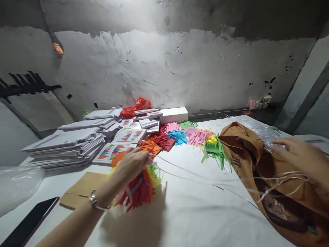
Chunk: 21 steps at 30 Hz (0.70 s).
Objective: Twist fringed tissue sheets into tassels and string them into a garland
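My left hand (132, 161) is closed on a bunch of paper tassels (137, 192) in red, orange, yellow and green, held just above the white table. Thin pale strings (190, 178) run from the bunch across to the right. My right hand (299, 149) is blurred by motion, its fingers stretched out to the left. It is over a brown cloth bag (241, 154) with dark printed characters. Looser loops of string (285, 176) hang just below that hand; whether it touches them I cannot tell.
More tassels in pink (197, 136), blue (178, 137), green (217, 151) and dark red lie mid-table. Stacked white boxes (69, 140) stand left, beside printed cards (130, 135). A brown envelope (84, 188) and a phone (31, 221) lie near left. Clear plastic (254, 133) lies behind the bag.
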Available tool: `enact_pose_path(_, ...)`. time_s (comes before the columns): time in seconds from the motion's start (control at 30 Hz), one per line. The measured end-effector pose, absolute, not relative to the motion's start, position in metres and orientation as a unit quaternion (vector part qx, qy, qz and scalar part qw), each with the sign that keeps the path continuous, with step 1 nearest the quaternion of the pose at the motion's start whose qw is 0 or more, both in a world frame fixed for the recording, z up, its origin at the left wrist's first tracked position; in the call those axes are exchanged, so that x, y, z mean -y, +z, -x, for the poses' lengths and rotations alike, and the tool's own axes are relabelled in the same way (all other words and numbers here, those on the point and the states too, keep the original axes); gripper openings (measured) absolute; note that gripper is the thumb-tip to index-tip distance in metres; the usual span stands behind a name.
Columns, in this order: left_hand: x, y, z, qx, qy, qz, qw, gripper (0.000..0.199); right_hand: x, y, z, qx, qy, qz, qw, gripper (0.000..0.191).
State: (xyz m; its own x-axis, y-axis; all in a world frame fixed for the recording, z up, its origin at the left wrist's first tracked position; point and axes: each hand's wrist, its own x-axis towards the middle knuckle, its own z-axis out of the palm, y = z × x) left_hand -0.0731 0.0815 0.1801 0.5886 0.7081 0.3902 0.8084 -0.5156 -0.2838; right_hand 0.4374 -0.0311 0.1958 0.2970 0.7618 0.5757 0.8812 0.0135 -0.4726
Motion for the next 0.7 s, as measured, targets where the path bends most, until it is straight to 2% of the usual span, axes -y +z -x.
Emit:
enact_pose_path(0.07, -0.065, 0.176, 0.041, 0.404, -0.106, 0.883, 0.216, 0.025, 0.017, 0.181, -0.37, 0.675, 0.006, 0.622, 0.397, 0.04)
enact_pose_path(0.1, -0.058, 0.174, 0.027, 0.39, -0.106, 0.89, 0.212, 0.025, 0.011, 0.173, -0.332, 0.718, 0.045, 0.573, 0.393, 0.041)
enact_pose_path(0.17, -0.045, 0.168, 0.006, 0.364, -0.109, 0.902, 0.204, 0.021, 0.003, 0.159, -0.261, 0.753, 0.211, 0.481, 0.396, 0.045)
enact_pose_path(0.2, -0.039, 0.165, -0.001, 0.349, -0.121, 0.908, 0.2, 0.021, -0.001, 0.154, -0.233, 0.758, 0.24, 0.463, 0.392, 0.043)
enact_pose_path(0.27, -0.032, 0.158, -0.008, 0.331, -0.145, 0.912, 0.193, 0.021, -0.006, 0.147, -0.197, 0.761, 0.286, 0.44, 0.381, 0.027)
enact_pose_path(0.47, -0.029, 0.145, 0.002, 0.348, -0.149, 0.908, 0.178, 0.024, -0.008, 0.132, -0.189, 0.695, 0.481, 0.396, 0.36, 0.045)
enact_pose_path(0.57, -0.032, 0.138, 0.002, 0.351, -0.141, 0.909, 0.177, 0.024, -0.005, 0.121, -0.182, 0.648, 0.529, 0.401, 0.374, 0.039)
enact_pose_path(0.7, -0.034, 0.131, -0.002, 0.352, -0.139, 0.909, 0.174, 0.022, -0.005, 0.111, -0.174, 0.624, 0.512, 0.42, 0.414, 0.03)
